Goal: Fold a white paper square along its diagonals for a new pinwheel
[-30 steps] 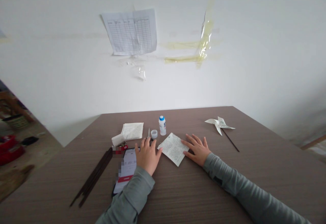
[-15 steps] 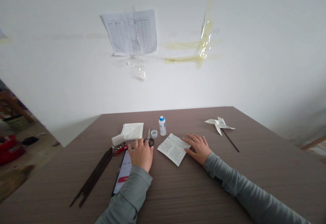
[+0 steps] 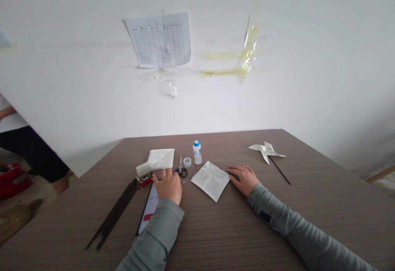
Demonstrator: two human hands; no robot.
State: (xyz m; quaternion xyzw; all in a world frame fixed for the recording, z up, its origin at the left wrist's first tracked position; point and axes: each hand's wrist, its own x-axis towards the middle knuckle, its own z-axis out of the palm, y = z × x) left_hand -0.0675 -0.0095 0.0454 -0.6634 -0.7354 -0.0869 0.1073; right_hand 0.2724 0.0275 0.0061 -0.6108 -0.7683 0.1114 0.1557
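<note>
My left hand (image 3: pixel 169 187) rests palm down with its fingers apart, covering the upper right part of a phone (image 3: pixel 147 216). Just beyond its fingertips are black-handled scissors (image 3: pixel 182 172); a red box of small metal pieces (image 3: pixel 144 176) sits to its left. A tiny pale thing on the table beside this hand is too small to name. My right hand (image 3: pixel 245 180) lies with fingers stretched out, close to the right corner of a square printed paper (image 3: pixel 211 181). Whether a fingertip touches that corner, I cannot tell. Neither hand grips anything.
Behind the paper stand a white bottle with a blue cap (image 3: pixel 197 152) and a small clear cup (image 3: pixel 187 162). Folded papers (image 3: pixel 161 158) lie at the back left, dark sticks (image 3: pixel 114 213) at the left. A paper pinwheel (image 3: pixel 267 151) lies right. A person (image 3: pixel 33 151) is beyond the table's left side.
My right hand has drawn back slightly to the right, off the paper's corner, its fingers closer together. My left hand has shifted a little left. A person has come into view at the far left.
</note>
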